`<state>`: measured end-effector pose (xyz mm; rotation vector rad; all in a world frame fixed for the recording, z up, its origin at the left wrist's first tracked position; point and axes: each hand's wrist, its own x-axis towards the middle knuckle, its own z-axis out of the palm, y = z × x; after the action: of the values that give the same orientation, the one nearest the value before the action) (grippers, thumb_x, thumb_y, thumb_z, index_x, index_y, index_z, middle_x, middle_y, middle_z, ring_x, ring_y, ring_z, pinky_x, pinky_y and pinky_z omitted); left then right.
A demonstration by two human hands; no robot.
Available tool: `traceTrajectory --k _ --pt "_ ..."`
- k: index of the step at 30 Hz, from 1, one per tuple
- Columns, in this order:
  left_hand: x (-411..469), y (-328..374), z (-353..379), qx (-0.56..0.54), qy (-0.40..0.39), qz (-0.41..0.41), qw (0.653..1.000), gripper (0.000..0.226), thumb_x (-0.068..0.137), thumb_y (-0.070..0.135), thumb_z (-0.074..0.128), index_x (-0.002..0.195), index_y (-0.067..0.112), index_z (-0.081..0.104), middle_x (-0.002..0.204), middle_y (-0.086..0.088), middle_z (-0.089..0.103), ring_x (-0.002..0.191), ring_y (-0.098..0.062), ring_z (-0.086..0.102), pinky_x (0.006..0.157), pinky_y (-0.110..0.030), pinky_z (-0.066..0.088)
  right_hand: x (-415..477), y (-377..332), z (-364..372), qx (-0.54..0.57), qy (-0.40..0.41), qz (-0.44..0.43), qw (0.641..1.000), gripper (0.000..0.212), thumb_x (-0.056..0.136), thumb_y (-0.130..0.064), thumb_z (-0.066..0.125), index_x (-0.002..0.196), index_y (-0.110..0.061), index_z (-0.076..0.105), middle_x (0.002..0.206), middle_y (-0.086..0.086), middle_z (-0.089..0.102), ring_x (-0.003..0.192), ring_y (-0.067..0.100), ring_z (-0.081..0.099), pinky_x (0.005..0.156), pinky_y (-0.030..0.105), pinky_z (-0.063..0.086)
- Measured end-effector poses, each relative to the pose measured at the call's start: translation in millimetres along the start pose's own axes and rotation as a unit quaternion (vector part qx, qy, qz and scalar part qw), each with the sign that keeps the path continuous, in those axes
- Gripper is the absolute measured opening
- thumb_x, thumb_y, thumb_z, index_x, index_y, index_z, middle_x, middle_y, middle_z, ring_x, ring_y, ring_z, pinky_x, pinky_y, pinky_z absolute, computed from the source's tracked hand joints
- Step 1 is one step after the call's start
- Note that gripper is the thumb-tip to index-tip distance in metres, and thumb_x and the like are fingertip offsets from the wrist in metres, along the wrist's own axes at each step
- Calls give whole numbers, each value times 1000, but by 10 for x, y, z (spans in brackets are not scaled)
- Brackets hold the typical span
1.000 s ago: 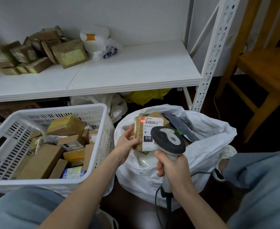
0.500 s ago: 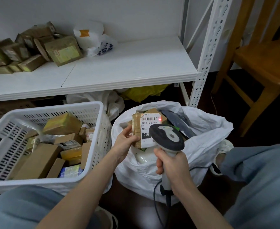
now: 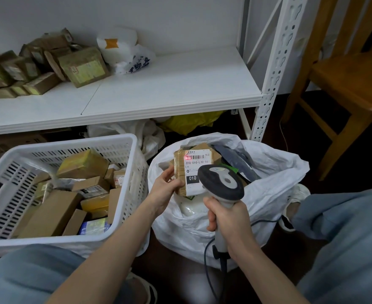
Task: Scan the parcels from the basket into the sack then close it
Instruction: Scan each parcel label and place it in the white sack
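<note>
head view: my left hand (image 3: 163, 189) still pinches the parcel (image 3: 180, 172) by its left edge, over the open sack (image 3: 268, 194). my right hand (image 3: 228, 220) stays wrapped round the scanner (image 3: 221, 185), whose head hides the lower right corner of the label (image 3: 197, 166). the red spot (image 3: 188, 158) has slid from the right end of the barcode (image 3: 199, 157) to its left end. left of my grip the basket (image 3: 71, 143) holds boxes (image 3: 49, 216); the shelf (image 3: 169, 84) is beyond. the label reads "010-010-l30-551", "l30", "010".
</note>
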<state>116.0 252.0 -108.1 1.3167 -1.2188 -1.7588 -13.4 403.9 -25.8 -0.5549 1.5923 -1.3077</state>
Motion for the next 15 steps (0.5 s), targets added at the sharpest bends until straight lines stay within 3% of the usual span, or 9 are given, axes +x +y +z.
traceTrajectory --k 4,9,12,15 --pt "-53 45 25 1 0 9 1000 77 62 7 66 137 15 49 118 -9 68 112 -26 61 79 -28 49 -2 -19 3 22 -8 -1 1000 30 83 -12 67 56 -4 58 45 2 52 39 11 48 46 23 45" --pt "-22 334 126 51 1 69 996 71 65 11 68 134 14 52 121 -4 66 106 -16 63 79 -26 52 114 -116 -53 50 5 -13 999 26 85 -13 68 62 -3 61 49 5 54 41 14 48 49 29 45" --pt "80 678 332 127 3 114 985 70 71 18 74 136 19 49 125 3 61 111 -12 60 90 -34 54 285 -206 -120 84 31 -8 996 21 86 -10 67 67 -4 62 50 5 54 41 13 47 48 28 44" --pt "298 907 701 258 0 152 954 72 73 26 73 139 19 46 123 3 61 109 -14 60 89 -39 55 513 -277 -232 109 66 -1 992 17 86 -9 67 70 -5 62 50 4 54 40 12 46 45 26 43"
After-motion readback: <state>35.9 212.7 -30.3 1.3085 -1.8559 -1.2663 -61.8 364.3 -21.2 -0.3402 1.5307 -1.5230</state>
